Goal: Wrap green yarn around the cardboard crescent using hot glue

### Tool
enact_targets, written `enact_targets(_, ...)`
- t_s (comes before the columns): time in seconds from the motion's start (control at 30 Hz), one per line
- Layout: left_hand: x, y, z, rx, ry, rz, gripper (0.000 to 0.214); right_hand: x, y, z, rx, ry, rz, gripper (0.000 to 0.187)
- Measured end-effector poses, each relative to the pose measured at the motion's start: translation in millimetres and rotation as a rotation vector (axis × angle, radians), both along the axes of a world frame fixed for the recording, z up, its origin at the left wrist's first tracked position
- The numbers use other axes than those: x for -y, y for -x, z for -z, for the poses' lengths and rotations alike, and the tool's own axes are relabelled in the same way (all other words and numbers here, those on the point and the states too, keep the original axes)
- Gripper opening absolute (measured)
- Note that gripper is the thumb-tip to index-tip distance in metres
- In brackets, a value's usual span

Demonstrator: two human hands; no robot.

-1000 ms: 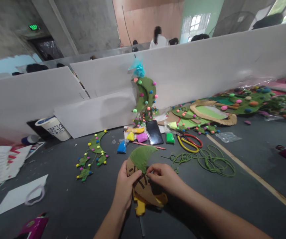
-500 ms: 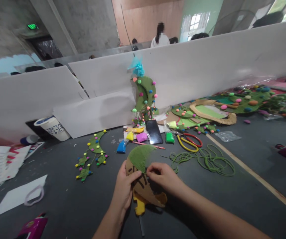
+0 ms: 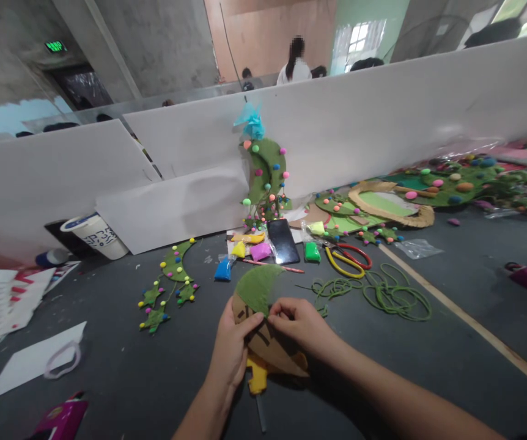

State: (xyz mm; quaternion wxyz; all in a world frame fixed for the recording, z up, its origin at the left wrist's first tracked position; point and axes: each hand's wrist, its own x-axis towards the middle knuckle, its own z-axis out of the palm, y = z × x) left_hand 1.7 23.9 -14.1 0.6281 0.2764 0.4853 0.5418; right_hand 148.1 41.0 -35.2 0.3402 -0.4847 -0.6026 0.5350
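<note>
My left hand [image 3: 232, 342] is closed around the left edge of a crescent-shaped cardboard piece [image 3: 275, 353], its thumb pressing on the front. Green felt [image 3: 257, 288] covers the crescent's upper part; below it the brown cardboard is bare, with dark marks. At the felt's lower right edge, my right hand [image 3: 299, 321] is closed in a pinch, and its fingertips hide most of what they grip. A yellow glue gun [image 3: 258, 376] lies partly under the cardboard, with a clear glue stick [image 3: 261, 414] sticking out toward me.
Beyond my hands lie scissors [image 3: 348, 261], green cord [image 3: 394, 296], a phone [image 3: 283, 241] and clay packets [image 3: 222, 269]. A decorated felt crescent with stars [image 3: 177, 263] is at left, near a paper cup [image 3: 96, 235]. A white partition [image 3: 359, 116] stands behind.
The cardboard crescent has tilted slightly, and my left thumb covers a little more of its dark marks. My right hand stays pinched at the felt's edge.
</note>
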Motion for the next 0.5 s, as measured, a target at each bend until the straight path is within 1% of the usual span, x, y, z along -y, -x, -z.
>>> enact_targets(0.13, -2.1, 1.7, 0.0, -0.029, -0.018, -0.025, 0.054, -1.0, -2.4, -5.2, 0.03, -0.036, 0.01, 0.009)
enact_targets(0.27, -2.4, 1.8, 0.5, -0.059, -0.055, -0.034, 0.049, 0.1, -4.0, -9.4, 0.071, -0.088, 0.021, 0.007)
enact_targets(0.4, -1.4, 2.8, 4.5, -0.082, -0.073, -0.021, 0.045, 1.9, -3.0, -7.7, 0.058, -0.118, 0.012, 0.009)
enact_targets(0.5, -1.1, 3.7, 6.8, -0.08, -0.081, -0.009, 0.047, 2.6, -2.5, -6.4, 0.05, -0.135, 0.011, 0.009)
